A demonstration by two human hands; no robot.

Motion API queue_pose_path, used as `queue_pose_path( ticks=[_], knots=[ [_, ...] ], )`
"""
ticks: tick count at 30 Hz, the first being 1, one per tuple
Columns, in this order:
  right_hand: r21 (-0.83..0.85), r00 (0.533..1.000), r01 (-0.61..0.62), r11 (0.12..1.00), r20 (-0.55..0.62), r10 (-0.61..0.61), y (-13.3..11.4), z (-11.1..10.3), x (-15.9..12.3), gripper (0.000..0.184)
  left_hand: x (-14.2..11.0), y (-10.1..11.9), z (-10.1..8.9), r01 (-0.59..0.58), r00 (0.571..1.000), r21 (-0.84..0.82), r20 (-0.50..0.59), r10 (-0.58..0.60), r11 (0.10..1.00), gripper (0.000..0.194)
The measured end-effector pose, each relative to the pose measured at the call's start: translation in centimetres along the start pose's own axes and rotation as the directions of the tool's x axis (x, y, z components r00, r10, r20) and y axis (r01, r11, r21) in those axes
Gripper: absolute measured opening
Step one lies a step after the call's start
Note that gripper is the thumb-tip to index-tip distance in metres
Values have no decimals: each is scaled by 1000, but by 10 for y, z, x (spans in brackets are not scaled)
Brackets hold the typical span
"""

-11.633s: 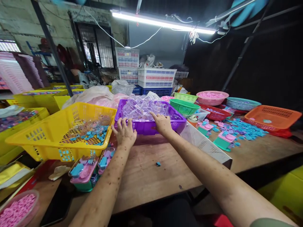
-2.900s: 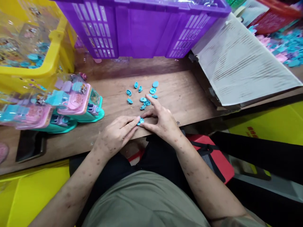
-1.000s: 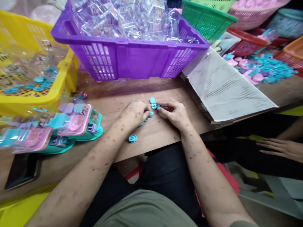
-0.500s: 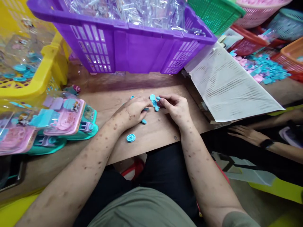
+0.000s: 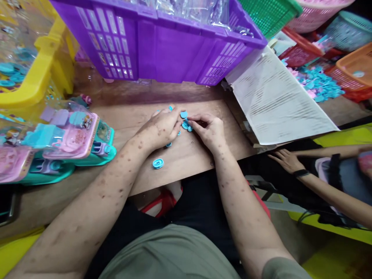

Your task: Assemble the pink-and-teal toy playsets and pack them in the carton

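Note:
Small oval blue plastic pieces lie on the wooden table (image 5: 186, 162) between my hands. With thumb and forefinger, my right hand (image 5: 211, 131) pinches one small blue plastic piece (image 5: 186, 119) above a cluster of loose blue pieces (image 5: 185, 126). Close on the left, my left hand (image 5: 159, 128) is bent over the table with its fingers curled. Whatever they grip is hidden beneath the palm, and blue bits peek out around it. Nearer the table edge lies a single oval blue piece (image 5: 158, 163), hollow side up.
A purple crate (image 5: 174, 50) of clear plastic parts stands ahead. At left are a yellow crate (image 5: 37, 85) and packed pink-and-teal toy sets (image 5: 72, 143). On the right sit a white cardboard box (image 5: 279, 100), a blue pile (image 5: 322, 83) and another person's hand (image 5: 286, 161).
Both hands have stayed near the blue cluster, shifting slightly. Earlier the right hand held a piece beside it; now it pinches one over it. The other person's arm shows more.

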State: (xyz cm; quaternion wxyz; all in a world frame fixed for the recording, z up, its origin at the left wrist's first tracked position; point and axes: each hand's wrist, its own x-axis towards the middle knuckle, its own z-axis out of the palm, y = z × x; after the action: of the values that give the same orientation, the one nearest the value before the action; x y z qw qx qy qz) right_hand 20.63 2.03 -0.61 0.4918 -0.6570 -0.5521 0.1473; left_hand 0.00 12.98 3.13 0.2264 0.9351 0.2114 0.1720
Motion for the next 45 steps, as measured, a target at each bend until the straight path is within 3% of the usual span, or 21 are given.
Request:
queue_pose_path(
  ticks=[7,12,16,19,23,27,30,34,40,45],
  knots=[
    [46,992,129,991,-14,-129,0,-1,-3,13,-7,-2,-24,54,998,-6,35,-54,999,26],
    [-33,979,203,979,24,-202,-2,-1,-3,7,-10,-18,-35,71,995,-5,-66,-72,997,20],
    [-165,954,299,940,44,-296,-5,0,-6,9,-8,-20,-35,132,982,57,-141,-122,990,24],
    [-242,940,337,910,34,-339,-5,2,-8,11,-5,-19,-27,168,978,90,-140,-154,982,31],
    [-316,959,281,906,54,-278,-8,2,-10,11,1,-24,-15,180,983,111,-44,-176,977,24],
    [-268,954,301,915,100,-284,-12,1,-11,16,3,-35,-16,172,983,117,-82,-163,978,25],
    [-181,943,332,926,36,-331,-12,-1,-12,26,0,-37,-23,121,990,108,-84,-112,987,24],
    [-141,955,290,947,-18,-295,-6,-3,-12,34,-3,-33,-26,92,994,88,-60,-87,992,18],
    [-315,954,298,901,109,-278,-4,-5,-7,41,-2,-28,-25,-14,985,-75,-170,1,997,29],
    [-392,960,209,896,258,-111,-3,-1,2,47,-6,-26,-27,-86,969,-226,-244,29,970,27]
  ],
)
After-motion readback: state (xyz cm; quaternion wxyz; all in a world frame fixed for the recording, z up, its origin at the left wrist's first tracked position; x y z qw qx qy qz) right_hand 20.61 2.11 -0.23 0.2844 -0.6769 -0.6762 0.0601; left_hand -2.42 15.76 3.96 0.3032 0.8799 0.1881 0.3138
